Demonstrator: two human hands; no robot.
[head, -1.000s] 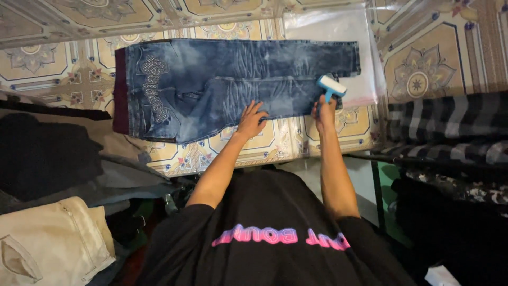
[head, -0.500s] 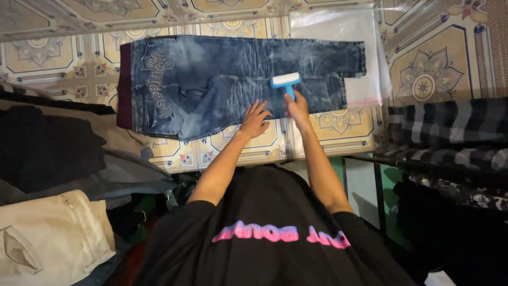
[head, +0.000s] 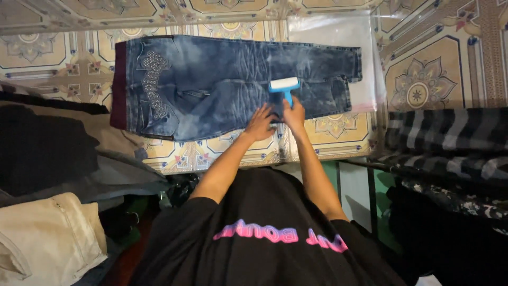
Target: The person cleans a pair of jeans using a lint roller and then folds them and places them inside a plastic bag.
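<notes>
- A pair of washed blue jeans (head: 222, 85) is lying flat across a counter (head: 423, 79) covered with a patterned, tile-look sheet, the waistband pointing left and the leg ends pointing right.
- The right hand (head: 293, 112) is gripping the blue handle of a lint roller (head: 284, 86), its fingers curled tight around it.
- The roller's pale drum is sitting on the near trouser leg, about midway along the leg and right of the knee area.
- The left hand (head: 260, 123) is pressing on the near edge of the same leg, its fingers spread flat on the denim and gripping nothing.
- The two hands are lying just beside each other, the left one slightly nearer to the person.
- A clear plastic bag (head: 338, 29) is lying under the leg ends at the far right of the jeans.
- A dark red band (head: 119, 85) is running along the waistband at the left end.
- A studded strip (head: 151, 82) is decorating the denim near the waistband.
- Dark striped fabric (head: 450, 140) is piling up at the right of the scene.
- Folded beige trousers (head: 47, 238) are lying at the near left, with dark clothing (head: 42, 148) heaped beyond them.
- The person is wearing a black shirt (head: 264, 233) with pink lettering.
</notes>
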